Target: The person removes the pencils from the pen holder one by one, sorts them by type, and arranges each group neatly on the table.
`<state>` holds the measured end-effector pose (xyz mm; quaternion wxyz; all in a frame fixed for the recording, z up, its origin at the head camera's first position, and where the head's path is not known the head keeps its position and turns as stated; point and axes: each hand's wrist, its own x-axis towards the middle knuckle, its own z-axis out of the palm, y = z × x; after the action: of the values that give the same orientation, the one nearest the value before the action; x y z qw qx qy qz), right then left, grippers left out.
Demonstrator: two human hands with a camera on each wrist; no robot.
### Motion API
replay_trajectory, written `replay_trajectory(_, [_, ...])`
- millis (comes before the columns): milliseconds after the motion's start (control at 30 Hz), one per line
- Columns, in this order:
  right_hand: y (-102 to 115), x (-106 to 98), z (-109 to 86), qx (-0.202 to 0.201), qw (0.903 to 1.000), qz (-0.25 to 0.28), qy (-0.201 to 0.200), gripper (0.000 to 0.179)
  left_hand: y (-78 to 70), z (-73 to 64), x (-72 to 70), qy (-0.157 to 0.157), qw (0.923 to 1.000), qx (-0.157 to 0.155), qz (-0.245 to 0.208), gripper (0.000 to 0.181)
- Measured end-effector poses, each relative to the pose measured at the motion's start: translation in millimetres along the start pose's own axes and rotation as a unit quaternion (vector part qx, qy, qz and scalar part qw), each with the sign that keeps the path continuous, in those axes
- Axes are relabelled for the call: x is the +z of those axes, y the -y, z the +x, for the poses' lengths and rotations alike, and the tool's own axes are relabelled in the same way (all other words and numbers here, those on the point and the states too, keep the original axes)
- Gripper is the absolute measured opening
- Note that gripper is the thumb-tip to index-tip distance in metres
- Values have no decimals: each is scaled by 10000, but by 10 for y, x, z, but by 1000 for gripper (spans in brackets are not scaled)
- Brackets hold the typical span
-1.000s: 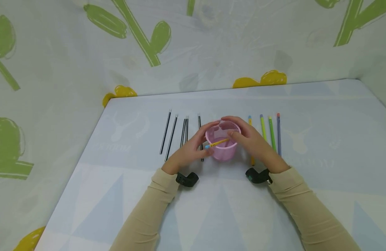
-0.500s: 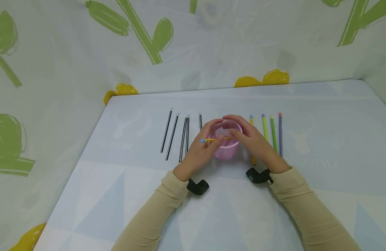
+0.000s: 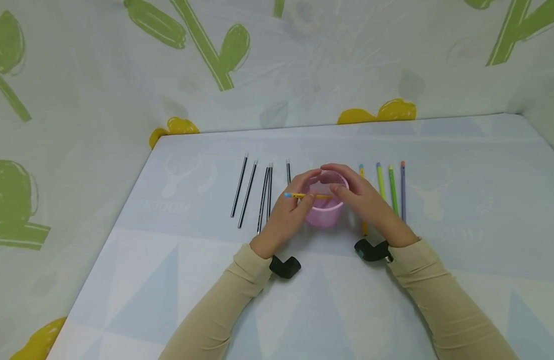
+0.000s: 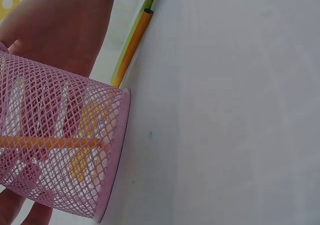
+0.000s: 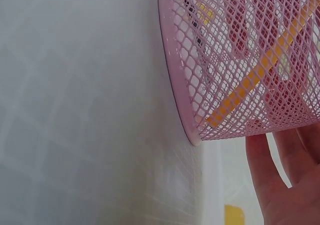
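A pink mesh pencil cup [image 3: 324, 218] stands upright on the table between both hands. My left hand [image 3: 281, 216] grips it from the left, fingers round the far rim and thumb over the near side. From the other side my right hand [image 3: 366, 206] holds the cup, its thumb over the rim. One yellow pencil [image 3: 296, 195] with a blue end leans in the cup and sticks out to the left, by the left thumb. Through the mesh, the lower part of this pencil shows slanting in the right wrist view, its tip near the cup's base [image 5: 182, 80].
Several black striped pencils [image 3: 239, 185] lie on the table at left, one partly behind the left hand. At right lie a yellow pencil [image 3: 365, 229], a lime one [image 3: 380, 181], a green one [image 3: 393, 190] and a purple one [image 3: 403, 192]. A patterned cloth wall [image 3: 304, 75] rises behind.
My left hand has shifted right, closer round the cup, with its thumb raised over the rim. The yellow pencil's blue end has swung left and away from me. The right hand barely moved.
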<state>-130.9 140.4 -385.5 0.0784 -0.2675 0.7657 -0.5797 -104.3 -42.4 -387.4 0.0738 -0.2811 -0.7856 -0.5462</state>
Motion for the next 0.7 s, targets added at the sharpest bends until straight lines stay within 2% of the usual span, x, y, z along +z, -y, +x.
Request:
replay_trajectory(133, [6,-6,1,-7,10000,-22,-2,41,15,-1,-2,19,10000,1,89,39])
replay_trajectory(267, [19,-15,-2,3,10000,-91,-34,40,228,3,18,44,9995,26,314,44])
replay_trajectory(367, [43,-11,-7,30,9997,-206,-92,40,373,1,29,106,9992,-142,369,54])
replay_trajectory(467, [63,-2,-13,4,9984,-481,-289,40,368,-10,17,202,9980,-461,370,65])
replay_trajectory(567, [27,3,-1,-276,9936,-881,-654,38,333,-17,9,330,9957,-791,349,77])
replay_trajectory(700, [-93,6,42,-925,9770,-1518,-1181,33,194,-20,-12,466,9935,-1040,18,89])
